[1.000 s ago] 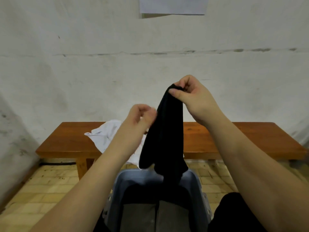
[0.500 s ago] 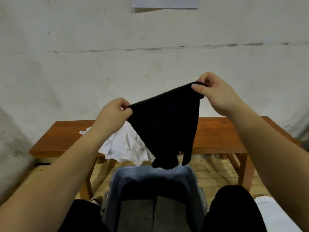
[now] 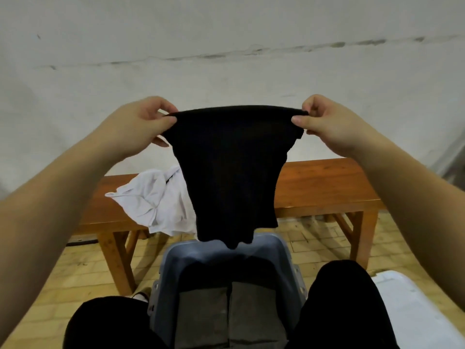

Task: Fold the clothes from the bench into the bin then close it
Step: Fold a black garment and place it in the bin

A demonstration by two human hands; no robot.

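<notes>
Both hands — left hand (image 3: 141, 122), right hand (image 3: 324, 122) — now pinch the black garment (image 3: 231, 172) stretched wide above the bin (image 3: 279, 248) — ready for folding.

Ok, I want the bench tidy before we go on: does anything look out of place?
Only the white garment: it lies crumpled on the bench, one edge drooping over the front. The black garment hangs spread between the left hand and right hand.

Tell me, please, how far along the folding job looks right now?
Done: folded dark pieces lie in the open bin. In hand: left hand and right hand hold a black garment spread above it. Left: a white garment on the bench, then closing.
</notes>
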